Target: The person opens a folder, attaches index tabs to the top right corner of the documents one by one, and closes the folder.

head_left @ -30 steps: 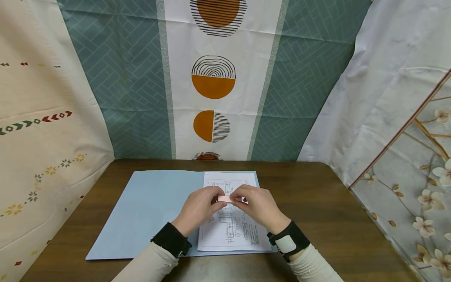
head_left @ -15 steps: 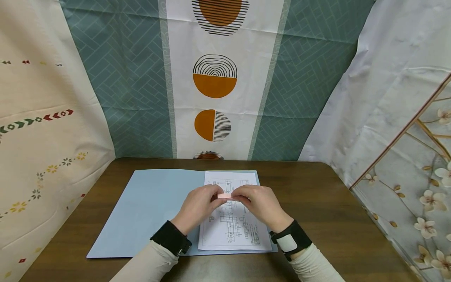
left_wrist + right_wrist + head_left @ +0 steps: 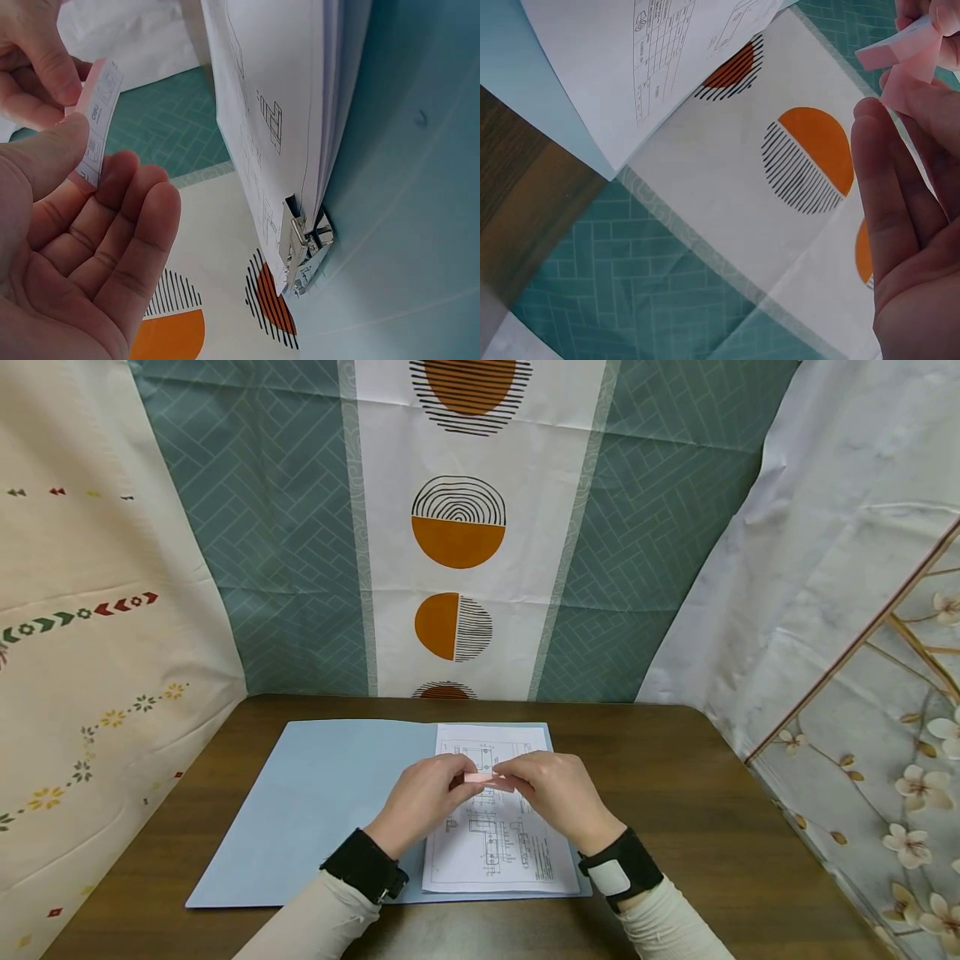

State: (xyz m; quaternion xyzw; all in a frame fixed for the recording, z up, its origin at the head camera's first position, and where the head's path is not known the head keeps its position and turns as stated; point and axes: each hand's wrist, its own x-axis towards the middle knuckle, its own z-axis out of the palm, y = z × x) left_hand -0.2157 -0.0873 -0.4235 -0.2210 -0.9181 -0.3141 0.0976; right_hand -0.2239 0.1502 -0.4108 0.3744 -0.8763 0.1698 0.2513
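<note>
A small pad of pink sticky notes (image 3: 477,777) is held over the printed papers in the head view. My left hand (image 3: 426,795) pinches its left end between thumb and fingers. My right hand (image 3: 561,795) pinches a pink sheet (image 3: 913,79) that bends away from the pad in the right wrist view, one end still against it. The pad's printed white backing (image 3: 101,124) faces the left wrist camera, where the other fingers of my left hand (image 3: 90,247) spread loosely below. Beneath both hands lie white sheets (image 3: 498,868) with technical drawings.
An opened light blue folder (image 3: 315,810) lies on the brown wooden table (image 3: 645,760), the drawings on its right side. A metal clip (image 3: 304,247) grips the sheets at one edge. Patterned cloths (image 3: 300,543) hang behind and at both sides.
The pad has risen slightly away from me. A pink sheet now shows apart from it at my right fingers, where earlier the pad lay level between both hands.
</note>
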